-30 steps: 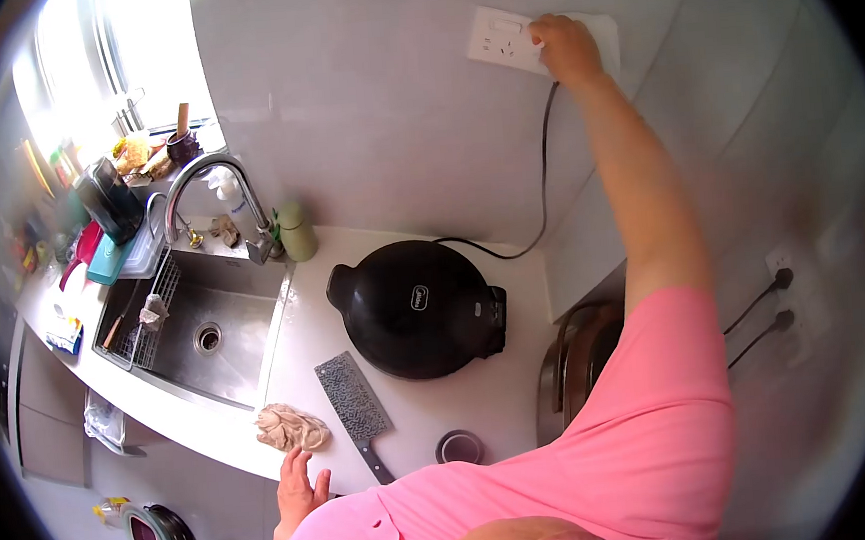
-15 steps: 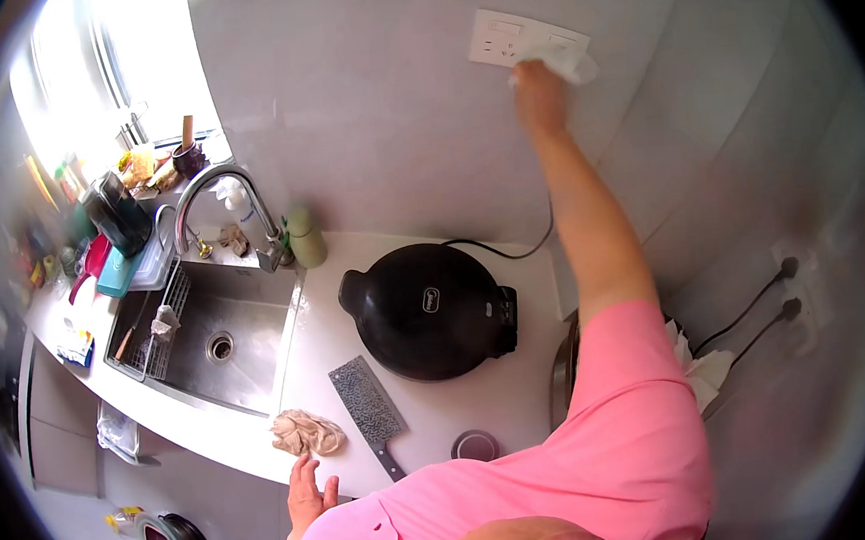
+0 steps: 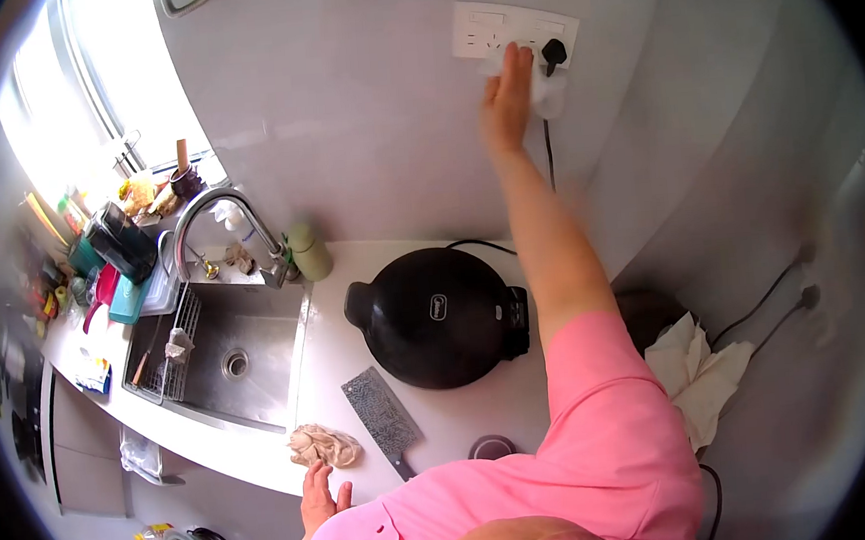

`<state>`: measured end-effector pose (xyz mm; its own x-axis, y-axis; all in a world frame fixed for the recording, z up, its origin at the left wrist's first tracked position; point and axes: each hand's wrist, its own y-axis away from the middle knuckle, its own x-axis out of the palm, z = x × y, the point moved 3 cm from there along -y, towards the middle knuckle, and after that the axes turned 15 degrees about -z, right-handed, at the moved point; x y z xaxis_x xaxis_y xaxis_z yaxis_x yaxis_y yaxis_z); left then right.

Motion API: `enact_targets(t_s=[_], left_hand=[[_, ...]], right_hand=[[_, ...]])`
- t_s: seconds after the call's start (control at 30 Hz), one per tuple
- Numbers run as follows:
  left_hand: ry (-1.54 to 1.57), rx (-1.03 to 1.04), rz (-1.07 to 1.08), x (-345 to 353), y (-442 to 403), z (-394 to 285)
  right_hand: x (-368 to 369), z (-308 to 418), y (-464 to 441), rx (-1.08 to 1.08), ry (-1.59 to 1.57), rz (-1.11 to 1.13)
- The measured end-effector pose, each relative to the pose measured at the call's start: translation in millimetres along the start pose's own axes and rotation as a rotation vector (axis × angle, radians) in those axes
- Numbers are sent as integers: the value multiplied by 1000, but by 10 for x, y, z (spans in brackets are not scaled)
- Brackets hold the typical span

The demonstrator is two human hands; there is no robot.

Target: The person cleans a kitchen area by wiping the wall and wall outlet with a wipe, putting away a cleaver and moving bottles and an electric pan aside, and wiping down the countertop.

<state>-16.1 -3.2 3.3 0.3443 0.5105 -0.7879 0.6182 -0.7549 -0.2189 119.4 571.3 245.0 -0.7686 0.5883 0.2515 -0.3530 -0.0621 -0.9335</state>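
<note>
A white bench [image 3: 463, 423] stands below the right grip [image 3: 509, 109], with a grey wall [image 3: 341, 106] behind and a bright window [image 3: 123, 81] far to that grip's left. The wipe [image 3: 549, 93], white, thin and crumpled, is under the right grip against the socket panel [image 3: 480, 21]; the fingers stretch out, and whether they pinch it I cannot tell. A black plug [image 3: 554, 53] sits just right of them. The left grip [image 3: 320, 497], loosely spread, is next to a beige cloth [image 3: 324, 446]; a cleaver [image 3: 382, 412] lies to its right. Beyond the left grip, the sink [image 3: 258, 352] holds a wire rack [image 3: 180, 318]; farther off, a dark pot [image 3: 184, 184] holds a wooden stick [image 3: 182, 152].
</note>
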Motion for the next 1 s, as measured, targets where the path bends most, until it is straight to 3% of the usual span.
enact_targets(t_s=[0.1, 0.27, 0.37, 0.4, 0.47, 0.6, 0.67, 0.77, 0.8, 0.87, 1.0], left_hand=[[-15, 25, -11, -18, -27, 74], [-22, 26, 22, -59, 11, 108], [-4, -6, 0, -76, -23, 76], [-7, -4, -1, -86, -13, 77], [-27, 33, 5, -88, 7, 76], [-43, 48, 31, -37, 43, 95], [-50, 56, 33, -38, 28, 42], [-44, 71, -3, -23, 19, 19], [-47, 71, -7, -22, 34, 41], [-27, 6, 34, -21, 77, 89], [-39, 26, 18, -36, 61, -24]], right_hand=[[120, 118, -77, 104, 31, 142], [130, 74, -58, 101, 34, 92], [41, -14, 210, 399, -48, 172], [25, -47, 232, 403, -49, 168], [-3, -42, 211, 149, 164, 205], [-22, -43, 162, 94, 217, 230], [-98, 11, 108, 319, -15, 176], [-38, 54, 114, 488, -116, 91], [64, 70, 174, 490, -120, 89], [230, 151, 339, 54, 151, 66], [128, 212, 505, 133, 79, 353]])
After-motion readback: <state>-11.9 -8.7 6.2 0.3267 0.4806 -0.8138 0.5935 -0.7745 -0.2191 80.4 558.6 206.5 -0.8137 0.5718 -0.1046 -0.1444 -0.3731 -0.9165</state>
